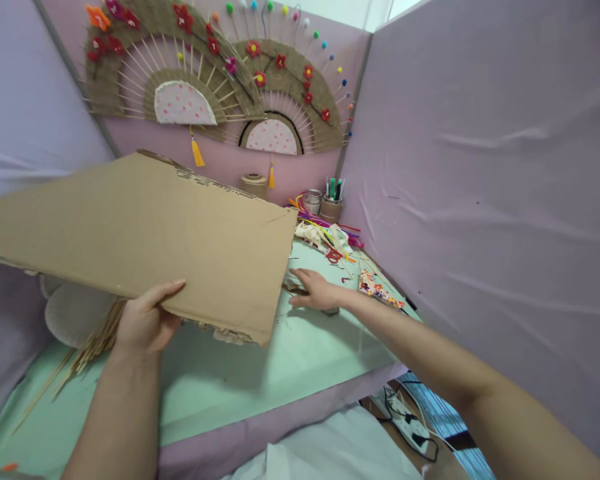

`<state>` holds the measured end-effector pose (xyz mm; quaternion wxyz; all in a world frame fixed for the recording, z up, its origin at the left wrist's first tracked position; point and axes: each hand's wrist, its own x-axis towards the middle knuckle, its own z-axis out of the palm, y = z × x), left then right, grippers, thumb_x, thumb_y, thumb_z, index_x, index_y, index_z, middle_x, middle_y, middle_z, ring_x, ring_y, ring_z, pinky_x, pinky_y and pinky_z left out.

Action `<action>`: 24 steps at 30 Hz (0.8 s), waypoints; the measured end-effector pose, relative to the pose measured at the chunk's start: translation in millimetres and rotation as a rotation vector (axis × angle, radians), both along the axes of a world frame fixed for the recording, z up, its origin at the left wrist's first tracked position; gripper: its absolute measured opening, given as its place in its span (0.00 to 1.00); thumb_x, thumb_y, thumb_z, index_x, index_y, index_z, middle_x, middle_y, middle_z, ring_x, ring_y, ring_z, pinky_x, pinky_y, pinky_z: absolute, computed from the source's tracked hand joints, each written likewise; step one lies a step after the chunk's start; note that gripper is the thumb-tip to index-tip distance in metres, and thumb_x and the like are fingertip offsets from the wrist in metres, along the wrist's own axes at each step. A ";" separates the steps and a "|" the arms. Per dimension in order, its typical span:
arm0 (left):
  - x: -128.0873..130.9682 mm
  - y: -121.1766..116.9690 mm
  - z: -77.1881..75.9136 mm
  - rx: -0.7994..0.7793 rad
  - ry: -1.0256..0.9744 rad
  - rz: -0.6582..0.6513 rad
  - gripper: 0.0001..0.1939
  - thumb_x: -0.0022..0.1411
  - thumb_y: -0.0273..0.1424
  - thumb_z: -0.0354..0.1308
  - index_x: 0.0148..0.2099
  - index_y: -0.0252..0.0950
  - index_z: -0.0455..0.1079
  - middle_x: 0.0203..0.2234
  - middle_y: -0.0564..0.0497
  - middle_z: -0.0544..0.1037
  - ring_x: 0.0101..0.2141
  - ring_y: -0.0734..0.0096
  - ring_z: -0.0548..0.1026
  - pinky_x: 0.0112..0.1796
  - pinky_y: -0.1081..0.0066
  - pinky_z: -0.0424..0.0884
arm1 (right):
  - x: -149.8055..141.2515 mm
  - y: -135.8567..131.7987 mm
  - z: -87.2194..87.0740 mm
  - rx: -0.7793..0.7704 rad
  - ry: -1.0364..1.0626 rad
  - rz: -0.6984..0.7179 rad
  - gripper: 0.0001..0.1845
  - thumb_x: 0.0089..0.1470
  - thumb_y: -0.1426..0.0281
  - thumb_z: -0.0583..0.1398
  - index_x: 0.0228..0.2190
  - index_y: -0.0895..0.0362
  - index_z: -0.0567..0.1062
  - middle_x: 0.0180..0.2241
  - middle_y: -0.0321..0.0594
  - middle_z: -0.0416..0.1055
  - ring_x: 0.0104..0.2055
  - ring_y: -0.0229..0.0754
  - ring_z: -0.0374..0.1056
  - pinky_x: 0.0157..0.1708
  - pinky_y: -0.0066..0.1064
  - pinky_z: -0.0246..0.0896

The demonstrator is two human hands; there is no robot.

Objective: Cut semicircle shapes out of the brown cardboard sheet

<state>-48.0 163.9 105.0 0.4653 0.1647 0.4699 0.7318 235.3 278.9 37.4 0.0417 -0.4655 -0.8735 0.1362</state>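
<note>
With the clock read around the middle of the view, the large flat tan cardboard sheet with ragged edges (195, 233) lies toward 9 o'clock, raised at a tilt over the pale green table (220, 400). Its far left end is cut off by the frame.

The left grip (147, 320), a bare hand between 8 and 9, is clenched on the sheet's near edge, thumb on top; the fingers underneath are mostly hidden. Behind that wrist, at 8, a bundle of thin pale wooden sticks (97, 340) shows only in part, and the sheet covers some of a whitish rounded object (75, 313).

The right grip (315, 291), just below centre toward 5, has its fingers spread beside the sheet's right edge. A small dark brown piece (333, 311) is half hidden under it; whether they touch, I cannot tell.

Near 2 o'clock, a tangle of coloured fuzzy stems (350, 233) runs partly out of sight. Between 10 and 11, the brown fan with red flowers (103, 83) is cropped at the top, and the sheet hides the base of a brown cylindrical roll (254, 187).
</note>
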 end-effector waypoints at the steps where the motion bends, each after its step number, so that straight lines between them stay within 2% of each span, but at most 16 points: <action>1: -0.4 0.1 -0.5 -0.005 0.007 -0.010 0.08 0.37 0.19 0.61 0.26 0.29 0.73 0.21 0.52 0.77 0.21 0.73 0.74 0.21 0.78 0.74 | -8.1 -11.2 -7.9 0.015 0.022 0.012 0.45 0.51 0.50 0.61 0.63 0.55 0.54 0.62 0.48 0.55 0.62 0.51 0.51 0.57 0.37 0.48; 3: -1.5 0.2 -1.8 -0.014 0.018 -0.018 0.08 0.37 0.19 0.62 0.25 0.30 0.72 0.21 0.52 0.77 0.21 0.73 0.74 0.21 0.78 0.73 | -20.3 -28.7 -19.8 0.087 0.024 -0.073 0.35 0.56 0.52 0.57 0.60 0.53 0.60 0.58 0.48 0.59 0.59 0.53 0.53 0.54 0.41 0.50; 5: -3.0 0.1 -3.5 -0.005 0.017 -0.015 0.08 0.36 0.19 0.62 0.25 0.30 0.72 0.21 0.53 0.77 0.21 0.73 0.74 0.21 0.77 0.73 | -26.3 -40.8 -25.3 0.164 -0.009 -0.165 0.23 0.61 0.58 0.53 0.54 0.52 0.66 0.52 0.48 0.63 0.53 0.51 0.58 0.48 0.39 0.54; 7: -4.4 -0.2 -4.9 0.013 0.012 -0.008 0.09 0.36 0.19 0.63 0.25 0.31 0.72 0.22 0.53 0.78 0.23 0.72 0.75 0.21 0.77 0.74 | -26.3 -50.8 -25.7 0.212 -0.056 -0.168 0.16 0.64 0.66 0.49 0.50 0.55 0.69 0.47 0.48 0.65 0.48 0.48 0.60 0.45 0.36 0.56; 12: -4.3 -1.2 -5.2 0.002 0.011 -0.026 0.09 0.37 0.19 0.62 0.27 0.32 0.73 0.23 0.54 0.78 0.22 0.72 0.75 0.21 0.77 0.74 | -13.6 -86.5 -15.0 0.168 -0.228 -0.055 0.16 0.60 0.80 0.48 0.45 0.59 0.69 0.43 0.49 0.66 0.41 0.46 0.63 0.40 0.35 0.59; 16: -2.7 -0.2 -4.2 -0.019 0.002 -0.018 0.08 0.37 0.18 0.62 0.26 0.31 0.73 0.22 0.53 0.78 0.22 0.73 0.75 0.21 0.78 0.73 | 6.7 -135.7 -4.7 0.064 -0.326 -0.032 0.21 0.54 0.84 0.49 0.48 0.59 0.67 0.43 0.49 0.67 0.41 0.48 0.66 0.37 0.35 0.61; 18: -2.4 0.3 -4.2 -0.030 -0.005 -0.016 0.07 0.38 0.18 0.61 0.24 0.31 0.73 0.20 0.53 0.77 0.21 0.74 0.74 0.21 0.79 0.72 | 26.1 -164.6 -7.2 -0.027 -0.331 -0.025 0.23 0.52 0.84 0.50 0.49 0.58 0.67 0.44 0.50 0.67 0.41 0.49 0.67 0.37 0.36 0.62; 21: -2.2 -0.1 -4.7 -0.016 0.003 -0.022 0.06 0.37 0.19 0.61 0.24 0.31 0.72 0.20 0.52 0.77 0.21 0.73 0.74 0.21 0.79 0.73 | 69.0 -204.4 -30.5 -0.128 -0.269 -0.055 0.27 0.51 0.84 0.49 0.50 0.51 0.68 0.43 0.48 0.69 0.41 0.48 0.68 0.37 0.36 0.63; 24: -1.1 -1.6 -4.8 0.010 0.024 -0.029 0.08 0.37 0.19 0.63 0.26 0.31 0.73 0.22 0.53 0.78 0.22 0.73 0.75 0.22 0.78 0.74 | 118.7 -232.1 -72.2 -0.142 -0.272 -0.217 0.29 0.49 0.81 0.50 0.47 0.42 0.70 0.41 0.46 0.72 0.44 0.48 0.70 0.42 0.39 0.64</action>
